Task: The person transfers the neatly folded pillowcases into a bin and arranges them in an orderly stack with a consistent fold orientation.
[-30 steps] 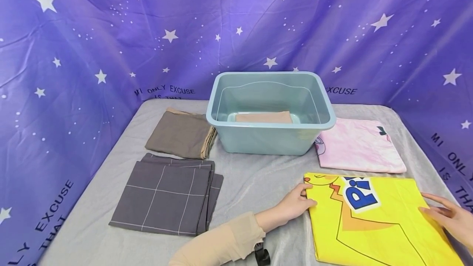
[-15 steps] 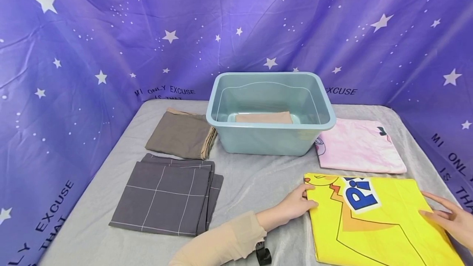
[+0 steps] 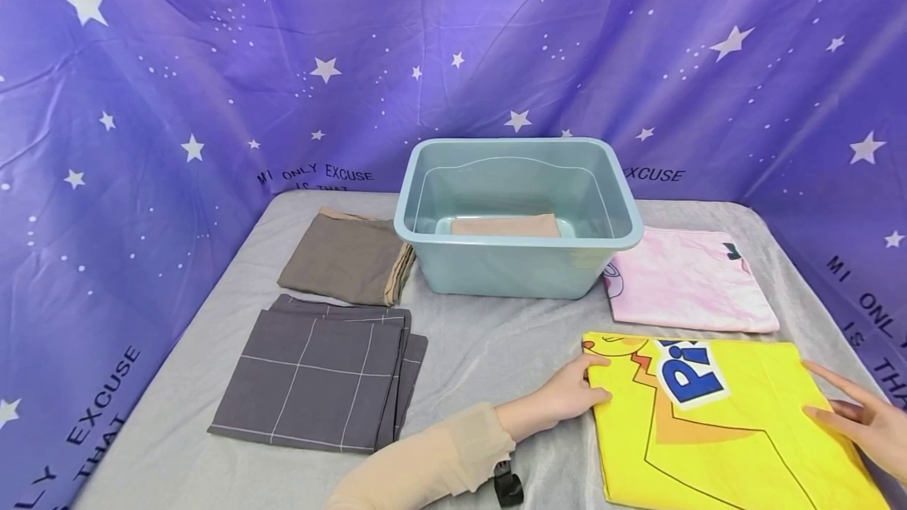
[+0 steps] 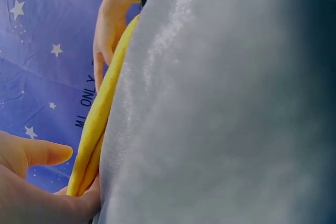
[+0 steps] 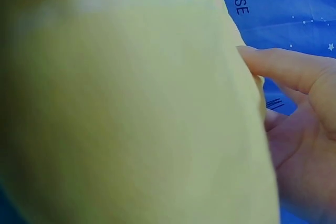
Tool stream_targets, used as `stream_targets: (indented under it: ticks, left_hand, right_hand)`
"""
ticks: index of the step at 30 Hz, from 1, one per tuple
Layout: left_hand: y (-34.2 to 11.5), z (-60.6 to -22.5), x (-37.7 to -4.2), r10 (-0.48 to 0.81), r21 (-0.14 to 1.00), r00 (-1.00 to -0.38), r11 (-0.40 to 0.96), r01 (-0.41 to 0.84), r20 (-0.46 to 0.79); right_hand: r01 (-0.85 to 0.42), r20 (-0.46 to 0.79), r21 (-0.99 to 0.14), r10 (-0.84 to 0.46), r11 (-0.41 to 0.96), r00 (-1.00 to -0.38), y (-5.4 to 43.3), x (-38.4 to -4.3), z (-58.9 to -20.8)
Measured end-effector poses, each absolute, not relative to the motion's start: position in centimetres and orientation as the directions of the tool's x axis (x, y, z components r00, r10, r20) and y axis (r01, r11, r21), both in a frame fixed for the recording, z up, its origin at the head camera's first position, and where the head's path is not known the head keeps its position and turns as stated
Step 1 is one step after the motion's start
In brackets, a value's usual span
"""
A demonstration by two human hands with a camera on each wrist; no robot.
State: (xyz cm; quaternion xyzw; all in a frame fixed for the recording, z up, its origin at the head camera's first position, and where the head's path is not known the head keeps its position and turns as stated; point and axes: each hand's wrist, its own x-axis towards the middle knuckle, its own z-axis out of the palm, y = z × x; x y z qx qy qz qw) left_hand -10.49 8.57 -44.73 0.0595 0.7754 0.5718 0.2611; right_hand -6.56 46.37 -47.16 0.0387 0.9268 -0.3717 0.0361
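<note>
A folded yellow cloth (image 3: 723, 447) with a cartoon print and blue letters lies flat at the front right of the table in the head view. At its left edge is my left hand (image 3: 563, 396), fingertips against the fold. The left wrist view shows the left thumb (image 4: 50, 152) raised apart from the layered edge, with the fingers low beside it. Along the opposite edge is my right hand (image 3: 868, 419), its thumb and forefinger extended onto the cloth. In the right wrist view the right thumb (image 5: 278, 66) touches the edge; other fingertips are partly hidden behind it.
A blue-green bin (image 3: 506, 270) stands at the back middle, a folded beige cloth (image 3: 506, 225) inside. Right of it lies a folded pink cloth (image 3: 697, 278). At left are a folded brown cloth (image 3: 347, 258) and a dark grey checked cloth (image 3: 312, 376). A starry purple curtain (image 3: 397, 38) surrounds the table.
My left hand has shifted very slightly right at the yellow cloth's edge. My right forefinger has moved a little up and left. The cloths and bin stay in place.
</note>
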Motion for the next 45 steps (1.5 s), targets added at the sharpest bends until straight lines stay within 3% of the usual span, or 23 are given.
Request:
stream_targets:
  ticks: [11,18,26,31,45]
  left_hand:
    - [8.9,-45.0,-10.6,0.377,0.92,-0.869,0.343,-0.19,-0.32]
    - [9.0,-45.3,-10.5,0.359,0.929,-0.864,0.243,-0.28,-0.354]
    - [9.0,-45.2,-10.5,0.362,0.937,-0.864,0.147,-0.317,-0.349]
    - [8.8,-44.9,-10.5,0.368,0.94,-0.865,0.106,-0.325,-0.341]
    - [8.6,-44.3,-10.5,0.372,0.94,-0.865,0.075,-0.333,-0.337]
  right_hand:
    - [0.062,-0.02,-0.605,0.063,0.794,-0.998,46.2,-6.4,-47.2]
    - [0.104,-0.097,-0.548,0.06,0.83,-0.993,46.6,-7.1,-47.0]
    - [-0.061,0.109,-0.669,0.016,0.741,-0.994,45.7,-6.4,-46.6]
    - [-0.139,0.173,-0.734,-0.015,0.665,-0.985,45.1,-6.3,-46.1]
    - [-0.134,0.165,-0.769,-0.008,0.625,-0.986,45.3,-6.5,-46.0]
